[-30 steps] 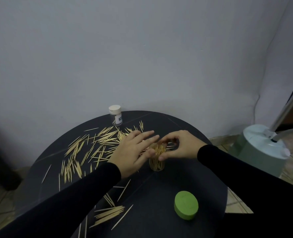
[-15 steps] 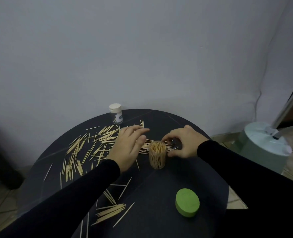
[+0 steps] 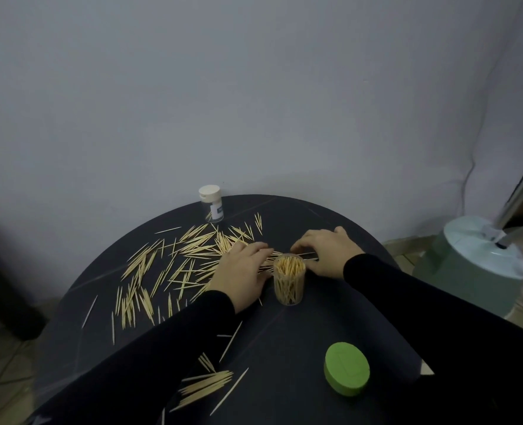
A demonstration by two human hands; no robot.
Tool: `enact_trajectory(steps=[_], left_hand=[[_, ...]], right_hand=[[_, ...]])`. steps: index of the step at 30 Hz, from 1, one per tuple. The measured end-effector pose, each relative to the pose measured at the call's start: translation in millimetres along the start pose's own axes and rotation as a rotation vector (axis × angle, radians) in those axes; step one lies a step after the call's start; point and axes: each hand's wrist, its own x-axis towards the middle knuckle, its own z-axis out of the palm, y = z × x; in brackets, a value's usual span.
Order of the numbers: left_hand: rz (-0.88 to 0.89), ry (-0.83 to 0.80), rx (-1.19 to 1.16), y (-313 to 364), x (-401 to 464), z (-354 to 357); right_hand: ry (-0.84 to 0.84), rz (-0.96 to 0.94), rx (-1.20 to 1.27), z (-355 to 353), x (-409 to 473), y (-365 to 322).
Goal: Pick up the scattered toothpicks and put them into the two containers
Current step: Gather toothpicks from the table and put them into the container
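A clear open container [image 3: 288,280], packed with upright toothpicks, stands mid-table. My left hand [image 3: 242,273] lies palm down just left of it, fingers stretched over loose toothpicks. My right hand [image 3: 326,251] rests behind and right of it, fingers reaching down onto toothpicks lying behind the container; whether it pinches any I cannot tell. Scattered toothpicks [image 3: 168,265] cover the left half of the round black table [image 3: 330,326], and a smaller bunch of toothpicks [image 3: 206,384] lies near the front. A second clear container [image 3: 211,203] with a white lid stands at the far edge.
A green round lid [image 3: 347,372] lies on the table at the front right. A pale green appliance [image 3: 475,265] stands on the floor to the right of the table. A grey wall rises right behind the table.
Both hands have left the top of the filled container and dropped to the table, the left hand onto toothpicks at its left, the right hand behind it.
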Motion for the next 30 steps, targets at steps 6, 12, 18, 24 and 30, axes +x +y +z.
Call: enact_trajectory(steps=[6,12,18,24,30], left_hand=[[0.02,-0.058,0.072,2.3,13.7,2.9],[0.043,-0.021,0.142,1.8,10.6,-0.5],[0.004,-0.022,0.158,2.6,8.3,-8.3],[0.011,-0.007,0.173,2.4,-0.5,-10.3],[0.004,0.028,0.197,6.0,-7.7,-12.4]], right_hand=[[-0.002,-0.034,-0.085,-0.3,4.8,-11.9],[-0.01,-0.075,-0.15,-3.6,4.4,-16.8],[0.001,-0.079,-0.159,-6.4,0.2,-19.7],[0.015,-0.043,-0.143,-9.7,-8.2,-18.4],[0.055,0.003,-0.085,-15.4,-18.5,-16.0]])
